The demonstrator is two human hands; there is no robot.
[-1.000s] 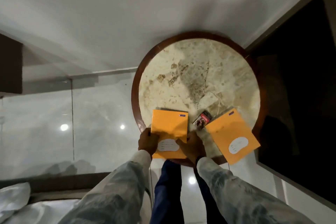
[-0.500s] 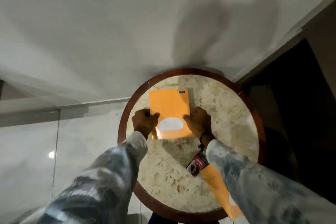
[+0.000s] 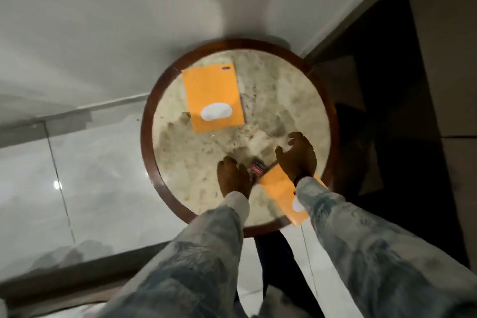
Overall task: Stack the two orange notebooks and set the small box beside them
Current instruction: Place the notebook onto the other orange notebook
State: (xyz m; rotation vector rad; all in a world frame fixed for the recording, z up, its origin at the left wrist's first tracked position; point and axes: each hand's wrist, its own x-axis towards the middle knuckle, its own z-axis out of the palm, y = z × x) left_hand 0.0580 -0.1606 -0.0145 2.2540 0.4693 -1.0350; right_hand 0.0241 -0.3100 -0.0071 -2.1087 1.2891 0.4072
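One orange notebook point(image 3: 213, 98) lies alone on the round worktop point(image 3: 180, 162); both hands hover by the small box point(image 3: 256, 168) (partly hidden) and second notebook point(image 3: 280, 191).

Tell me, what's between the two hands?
The small box sits between the left hand and right hand, on the marble table, as the head view shows.

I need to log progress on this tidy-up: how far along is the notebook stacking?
Done: one orange notebook lies flat at the table's far side, free of both hands. In hand: the left hand and right hand are over the small box and the second notebook, which overhangs the near edge; no firm grip shows. Left: stacking the notebooks and placing the box beside them.
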